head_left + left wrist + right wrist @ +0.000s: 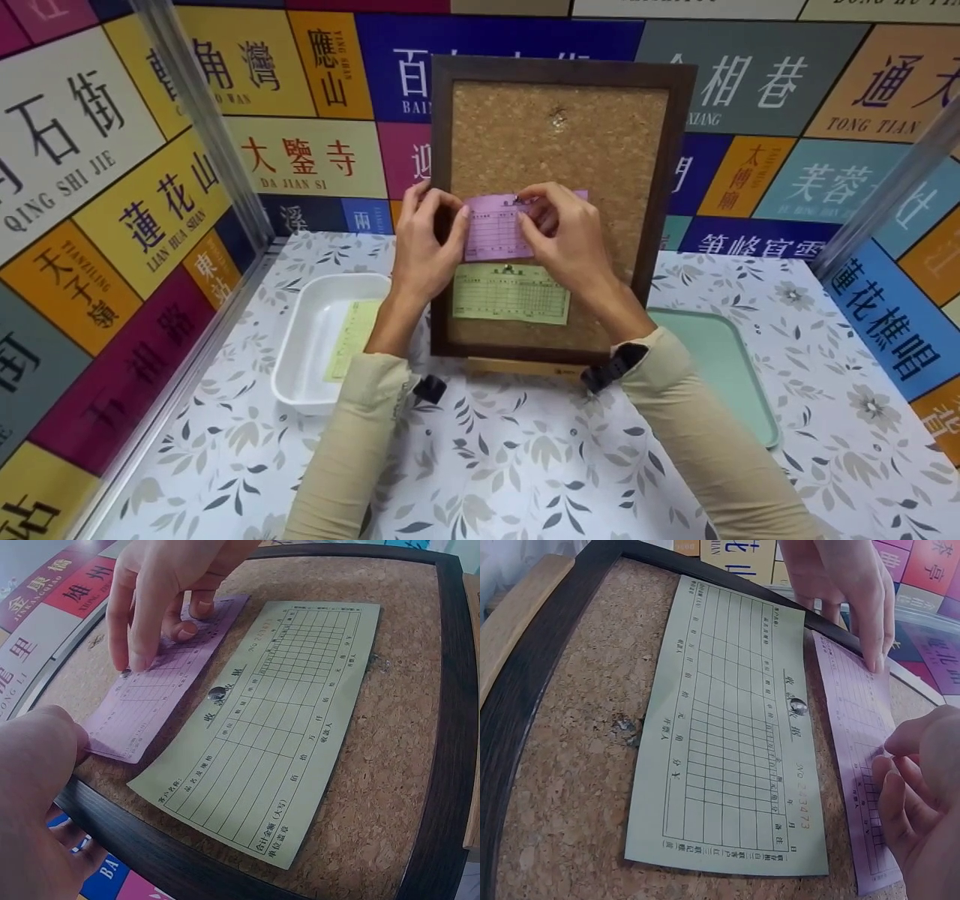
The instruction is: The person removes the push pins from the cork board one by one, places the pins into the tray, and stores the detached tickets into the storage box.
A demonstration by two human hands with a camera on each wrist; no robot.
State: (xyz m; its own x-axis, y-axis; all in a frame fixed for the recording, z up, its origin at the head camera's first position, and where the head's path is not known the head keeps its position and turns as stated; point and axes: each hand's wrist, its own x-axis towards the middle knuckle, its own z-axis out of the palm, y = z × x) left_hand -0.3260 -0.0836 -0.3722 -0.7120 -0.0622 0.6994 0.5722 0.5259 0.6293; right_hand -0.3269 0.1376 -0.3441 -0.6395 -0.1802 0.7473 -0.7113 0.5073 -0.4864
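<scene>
A pink receipt slip (491, 232) lies against the framed cork board (559, 150). My left hand (427, 240) holds the slip's left edge under the thumb, with other fingers behind the dark frame in the left wrist view. My right hand (566, 232) has its fingertips at a small pushpin (125, 674) near the slip's top; its fingers partly cover pin and paper. Below the pink slip, a green receipt slip (510, 296) hangs from a shiny pushpin (798, 706). The pink slip's right part is half hidden by my right hand.
A white tray (289, 360) with a yellow-green slip (349, 337) inside stands at the left. To the right lies a pale green tray (720, 367), partly behind my arm. The board leans on a wooden stand (525, 367) on the flowered tablecloth (480, 465).
</scene>
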